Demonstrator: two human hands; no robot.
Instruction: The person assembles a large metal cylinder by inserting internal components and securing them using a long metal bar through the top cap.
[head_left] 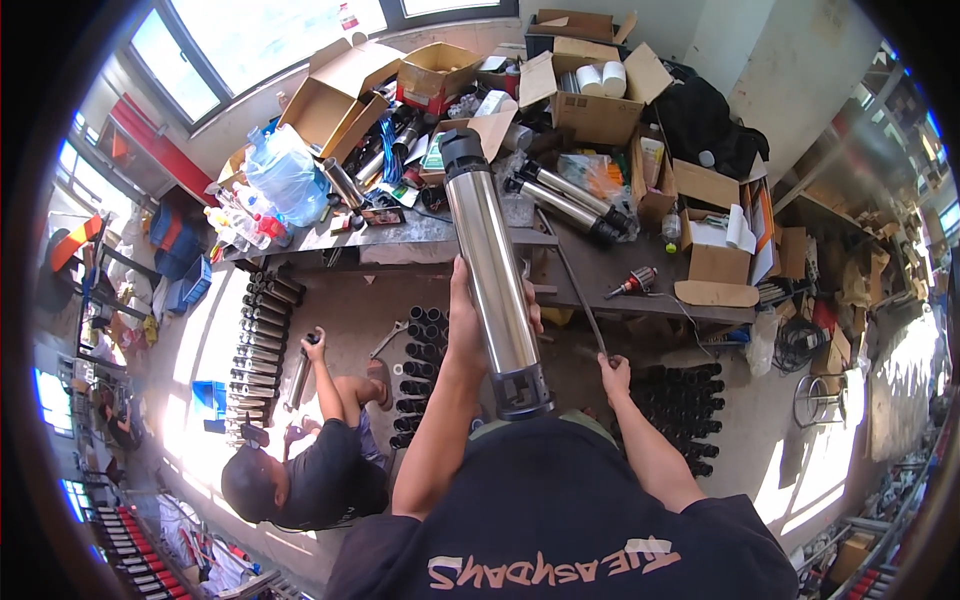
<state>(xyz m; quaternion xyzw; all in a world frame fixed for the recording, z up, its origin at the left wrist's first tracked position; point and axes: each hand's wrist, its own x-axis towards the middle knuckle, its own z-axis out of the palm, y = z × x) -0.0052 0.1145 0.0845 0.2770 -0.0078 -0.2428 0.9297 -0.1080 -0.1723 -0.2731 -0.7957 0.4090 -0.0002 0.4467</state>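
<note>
My left hand (466, 318) is wrapped round a long, shiny steel cylinder (492, 255) with dark fittings at both ends. It tilts upward, its lower end close to my shirt and its upper end over the near edge of the workbench (400, 238). The thumb and fingertips show on either side of it; the palm is hidden behind. To the right, my right hand (614, 376) is closed round the lower end of a thin dark rod (572, 275). The rod slants up and left across the bench edge, apart from the cylinder.
Steel cylinders (570, 200), cardboard boxes (600, 115), plastic bags and a small red tool (632, 282) crowd the bench. Black cylindrical parts (680, 410) stand in rows on the floor. At lower left, a crouching person (315, 480) holds another cylinder (298, 382) beside a row of tubes.
</note>
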